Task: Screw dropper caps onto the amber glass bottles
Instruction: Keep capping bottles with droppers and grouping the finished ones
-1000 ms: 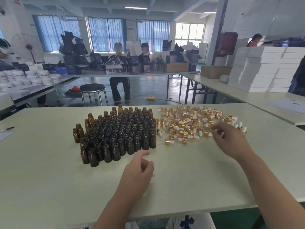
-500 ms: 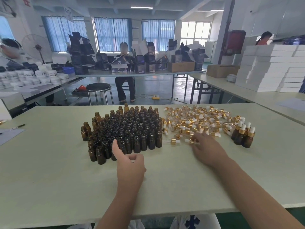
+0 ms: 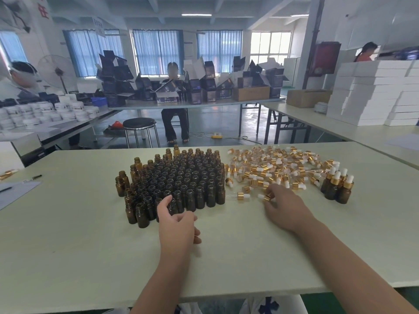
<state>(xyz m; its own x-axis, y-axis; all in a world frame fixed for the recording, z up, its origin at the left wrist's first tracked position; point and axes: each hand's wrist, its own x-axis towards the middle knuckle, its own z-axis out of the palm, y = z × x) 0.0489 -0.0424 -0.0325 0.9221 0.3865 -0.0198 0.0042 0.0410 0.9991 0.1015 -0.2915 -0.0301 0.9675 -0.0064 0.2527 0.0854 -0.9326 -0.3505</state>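
Several capped already, going by the small group of finished bottles (image 3: 337,188) standing at the right of the table (image 3: 68,245); far more to go. Packed upright and open-mouthed left of centre: the amber bottles (image 3: 181,175), touching one another. Heaped just right of them: the dropper caps (image 3: 272,164), lying every way, glass pipettes out.

Reaching with the left hand (image 3: 178,223) to the near row, thumb up against a front bottle (image 3: 174,206), other fingers loosely curled on the near side; impossible to tell whether closed on the glass. Pinching with the right hand (image 3: 286,209) at the near edge of the heap, fingertips (image 3: 275,191) bunched on a gold-collared cap (image 3: 267,197).

Likely to go wrong at the bottles first: with rows so tight, easy to knock a neighbour over and start a run of falls by pulling one out at a slant. Better lifted straight up. Easy too to drag a second cap along, or to snag a thin pipette among the others and snap it. Then the threads: started crooked, apt to bind or sit loose. Worth seating the pipette squarely in the neck before turning.
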